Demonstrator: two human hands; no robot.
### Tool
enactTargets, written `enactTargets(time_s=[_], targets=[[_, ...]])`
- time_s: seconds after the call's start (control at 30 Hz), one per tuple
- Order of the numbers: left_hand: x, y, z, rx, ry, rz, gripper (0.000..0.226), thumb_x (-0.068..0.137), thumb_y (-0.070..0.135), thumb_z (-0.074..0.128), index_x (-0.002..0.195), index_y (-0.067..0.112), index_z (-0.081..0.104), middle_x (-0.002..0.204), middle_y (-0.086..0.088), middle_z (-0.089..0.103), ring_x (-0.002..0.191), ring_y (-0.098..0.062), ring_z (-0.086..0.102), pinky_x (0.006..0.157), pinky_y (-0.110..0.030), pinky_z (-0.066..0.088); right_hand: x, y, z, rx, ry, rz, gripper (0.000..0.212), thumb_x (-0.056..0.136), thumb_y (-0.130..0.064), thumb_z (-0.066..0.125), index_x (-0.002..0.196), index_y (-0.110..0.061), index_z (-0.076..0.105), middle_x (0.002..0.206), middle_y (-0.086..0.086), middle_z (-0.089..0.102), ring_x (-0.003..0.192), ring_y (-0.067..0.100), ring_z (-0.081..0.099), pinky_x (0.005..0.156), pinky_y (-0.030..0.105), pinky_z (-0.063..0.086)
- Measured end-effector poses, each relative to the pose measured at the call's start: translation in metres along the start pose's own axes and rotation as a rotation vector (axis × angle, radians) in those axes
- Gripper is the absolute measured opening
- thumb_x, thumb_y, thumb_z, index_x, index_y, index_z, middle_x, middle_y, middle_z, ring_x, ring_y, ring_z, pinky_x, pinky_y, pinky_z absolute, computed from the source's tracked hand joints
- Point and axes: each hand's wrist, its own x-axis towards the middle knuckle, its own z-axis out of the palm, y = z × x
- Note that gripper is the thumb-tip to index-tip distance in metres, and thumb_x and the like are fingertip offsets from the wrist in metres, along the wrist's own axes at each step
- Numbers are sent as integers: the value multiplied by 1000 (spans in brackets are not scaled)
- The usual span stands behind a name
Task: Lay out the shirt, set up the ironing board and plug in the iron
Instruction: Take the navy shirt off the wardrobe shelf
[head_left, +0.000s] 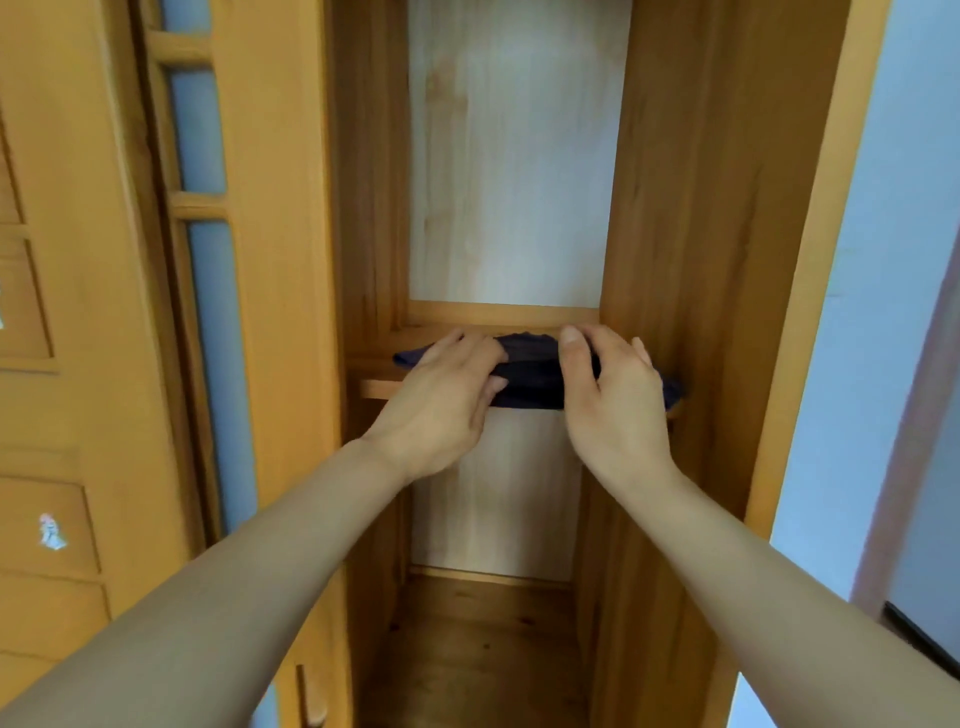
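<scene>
A folded dark navy shirt (530, 371) lies on a wooden shelf (379, 387) inside a narrow open cupboard. My left hand (441, 400) rests on the shirt's left end with the thumb under its front edge. My right hand (613, 395) grips the right part, thumb on top and fingers wrapped round the side. Both hands hide much of the cloth. No ironing board or iron is in view.
The cupboard's wooden side walls (675, 260) stand close on both sides of the shelf. A lower compartment floor (478, 639) lies beneath. To the left is a wooden door with glass panes (205, 291) and drawers (41, 525). A pale wall (883, 312) is at the right.
</scene>
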Motion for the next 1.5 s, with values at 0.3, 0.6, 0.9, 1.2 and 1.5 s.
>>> enactTargets(time_s=[0.3,0.6,0.9,1.2,1.5], targets=[[31,-1,-5,64,-303,-436,57,95,46,37,144,18,27,142,-11,44,129,-31,41,110,-47,30,34,-7,11,-422,-301,221,40,96,-43,37,113,-16,61,113,9,64,113,34,52,98,44,35],[33,0,-2,102,-116,-511,62,85,68,36,121,18,46,103,-2,61,106,-24,52,89,-40,28,27,-6,11,-641,-164,148,43,96,-46,37,85,-12,62,89,6,59,100,29,53,84,39,28],[47,1,2,-104,-247,-755,37,81,41,57,102,11,53,90,0,58,99,-26,52,93,-40,36,40,2,16,-629,-314,305,50,90,-56,43,107,-11,59,112,9,63,106,30,54,85,39,28],[33,2,-7,-605,-19,-571,23,79,1,57,78,14,38,77,0,48,68,-12,46,61,-26,39,54,-5,1,-70,-316,544,60,86,-54,57,123,-8,48,117,6,56,109,29,56,91,40,48],[5,20,-41,-299,270,-413,38,86,14,58,114,24,35,100,3,56,84,-17,60,76,-34,49,55,-41,-23,770,-413,731,23,75,-9,75,96,-17,69,92,5,74,83,22,70,72,34,57]])
